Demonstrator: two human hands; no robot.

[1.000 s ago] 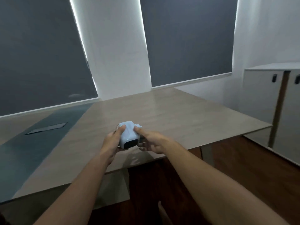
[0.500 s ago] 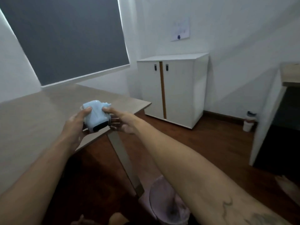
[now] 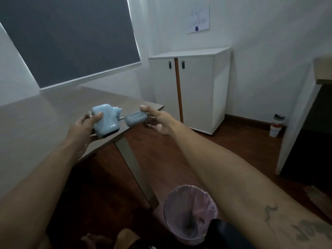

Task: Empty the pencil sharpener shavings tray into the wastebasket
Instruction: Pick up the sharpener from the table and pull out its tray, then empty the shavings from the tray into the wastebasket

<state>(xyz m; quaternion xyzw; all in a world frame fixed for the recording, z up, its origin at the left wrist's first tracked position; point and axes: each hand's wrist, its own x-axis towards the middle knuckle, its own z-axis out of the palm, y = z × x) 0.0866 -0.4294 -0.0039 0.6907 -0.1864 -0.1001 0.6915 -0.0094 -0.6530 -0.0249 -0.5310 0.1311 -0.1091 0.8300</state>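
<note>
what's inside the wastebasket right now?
The wastebasket on the floor is lined with a pinkish plastic bag. A dark streak shows low inside; no shavings are discernible. The right forearm and a dark object cover its right rim, so that side is hidden.

The bench (image 3: pixel 53 112) fills the left side, its corner pointing right, with a window blind (image 3: pixel 71 38) behind it. The left hand (image 3: pixel 84 126) holds the pencil sharpener (image 3: pixel 106 121) above the bench's near edge; just right of it, past the corner, the right hand (image 3: pixel 159 121) holds the shavings tray (image 3: pixel 135 118), out of the sharpener. A bench leg (image 3: pixel 134 169) slants down to the floor, and the wastebasket (image 3: pixel 188 212) stands on the floor right of its foot, below the right forearm. A cabinet (image 3: pixel 194 90) stands against the back wall, a bottle (image 3: pixel 276 124) on the floor to its right.
</note>
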